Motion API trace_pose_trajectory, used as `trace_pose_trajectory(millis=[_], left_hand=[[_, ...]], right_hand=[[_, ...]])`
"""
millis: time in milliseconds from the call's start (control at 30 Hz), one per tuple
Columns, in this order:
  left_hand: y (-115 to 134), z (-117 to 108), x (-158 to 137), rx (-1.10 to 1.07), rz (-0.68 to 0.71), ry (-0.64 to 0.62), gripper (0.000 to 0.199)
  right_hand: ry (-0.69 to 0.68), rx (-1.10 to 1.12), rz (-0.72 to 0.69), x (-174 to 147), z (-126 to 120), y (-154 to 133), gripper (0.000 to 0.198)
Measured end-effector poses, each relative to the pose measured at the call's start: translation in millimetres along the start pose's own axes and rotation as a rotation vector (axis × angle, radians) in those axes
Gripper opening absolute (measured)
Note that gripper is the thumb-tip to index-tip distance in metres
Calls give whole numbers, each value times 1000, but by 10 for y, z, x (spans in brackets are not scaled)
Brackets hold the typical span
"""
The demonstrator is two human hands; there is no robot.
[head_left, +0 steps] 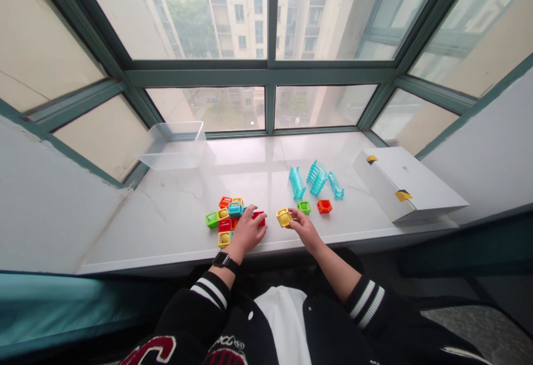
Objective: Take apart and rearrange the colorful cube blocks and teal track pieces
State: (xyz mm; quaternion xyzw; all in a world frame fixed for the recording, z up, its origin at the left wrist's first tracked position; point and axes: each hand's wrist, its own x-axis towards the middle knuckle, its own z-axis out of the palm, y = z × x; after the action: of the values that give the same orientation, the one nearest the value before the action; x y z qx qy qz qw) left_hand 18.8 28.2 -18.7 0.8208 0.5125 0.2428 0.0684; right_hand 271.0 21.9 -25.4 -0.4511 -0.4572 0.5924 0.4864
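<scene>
A yellow cube block (283, 218) with an open frame is pinched in the fingertips of my right hand (305, 228), just above the sill. My left hand (249, 230) bends over the right side of a cluster of blocks, its fingers closed about a red block (259, 219); the grip is partly hidden. Close by in that cluster are a blue block (235, 209), a green block (212, 220), a red block (225, 225) and a yellow block (224, 239). Beyond my right hand, a green block (303, 207) and an orange-red block (324, 206) sit apart.
Three clear turquoise track pieces, including a curved one (317, 178), lie behind the loose blocks. A transparent plastic bin (175, 145) stands back left on the white sill (166, 209). At right is a white box (410, 181) with yellow-black tabs. Windows border the back.
</scene>
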Motion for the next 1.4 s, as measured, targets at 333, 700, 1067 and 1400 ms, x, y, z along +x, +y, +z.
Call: trace_pose_trajectory(millis=[333,700,1067,1400], left_hand=[[6,-98,93,28,64,-100,19],[690,-258,53,-843,-127,-26,69],[848,-312,17,-977,-157,46,59],[939,-344,27,-651,-33,103,49]], right_hand=[[-9,143,24,-184,-117,-222,59],[-133,113,-96,-284,27,-432,54],[-152,-115,-229,-332,22,-473,54],[-107,-363,-258,-384,-80,-546,54]])
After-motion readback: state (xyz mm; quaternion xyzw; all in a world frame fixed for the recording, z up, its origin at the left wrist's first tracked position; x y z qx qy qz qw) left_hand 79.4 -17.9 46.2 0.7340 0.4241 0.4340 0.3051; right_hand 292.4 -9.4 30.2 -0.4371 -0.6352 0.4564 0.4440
